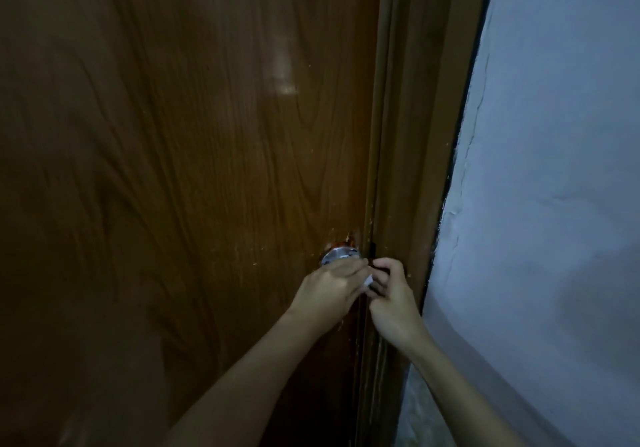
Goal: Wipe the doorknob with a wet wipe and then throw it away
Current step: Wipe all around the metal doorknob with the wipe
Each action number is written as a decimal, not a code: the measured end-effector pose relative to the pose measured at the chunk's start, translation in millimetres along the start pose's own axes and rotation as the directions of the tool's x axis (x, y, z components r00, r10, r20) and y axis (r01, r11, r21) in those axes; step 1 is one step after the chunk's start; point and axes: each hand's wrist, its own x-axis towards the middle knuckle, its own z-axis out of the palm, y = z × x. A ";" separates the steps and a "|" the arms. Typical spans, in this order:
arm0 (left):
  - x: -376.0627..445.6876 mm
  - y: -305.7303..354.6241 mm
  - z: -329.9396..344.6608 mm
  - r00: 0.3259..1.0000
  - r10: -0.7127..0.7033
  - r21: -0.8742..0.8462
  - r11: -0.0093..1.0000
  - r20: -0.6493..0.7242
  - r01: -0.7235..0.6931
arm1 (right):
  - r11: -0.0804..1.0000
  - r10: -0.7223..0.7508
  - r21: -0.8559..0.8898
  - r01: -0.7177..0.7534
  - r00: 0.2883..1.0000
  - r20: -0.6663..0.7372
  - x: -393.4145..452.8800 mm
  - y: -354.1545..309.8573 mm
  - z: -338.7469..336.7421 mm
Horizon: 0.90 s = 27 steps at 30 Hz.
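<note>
A silver doorknob (337,256) sits low on the right side of a brown wooden door (173,169); only its top shows above my hands. My left hand (329,289) covers the knob from below and the left, fingers curled. My right hand (393,299) is just to the right, fingers bent toward the left hand. A small white corner of the wet wipe (367,280) peeks out between the two hands, and both seem to pinch it. The rest of the wipe is hidden.
The brown door frame (415,169) runs down right of the knob. A pale, cracked wall (554,204) fills the right side. A strip of speckled floor (419,412) shows at the bottom between frame and wall.
</note>
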 end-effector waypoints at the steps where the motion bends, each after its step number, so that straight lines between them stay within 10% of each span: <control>1: -4.2 0.4 2.3 0.999 -0.031 0.004 0.999 -0.036 0.031 | 1.000 -0.004 0.002 0.004 1.000 0.004 0.1 -0.4 -0.5; 8: -20.8 22.5 19.9 0.903 -0.318 -0.144 0.947 -0.290 0.287 | 0.982 -0.058 -0.177 0.072 0.995 0.087 0.5 -6.3 -2.3; 15: -20.6 46.3 33.3 0.617 -0.680 -0.454 0.729 -0.396 0.512 | 0.978 -0.024 -0.206 0.044 0.995 0.099 0.7 -10.7 -9.4; 22: -16.7 56.9 24.9 0.429 -0.862 -0.651 0.491 -0.269 0.578 | 0.975 -0.001 -0.221 0.020 0.996 0.084 2.1 -10.6 -9.9; 27: -12.1 69.0 21.8 0.223 -0.974 -0.837 0.097 0.031 0.539 | 0.971 -0.001 -0.237 0.020 0.997 0.079 -0.9 -17.4 -8.3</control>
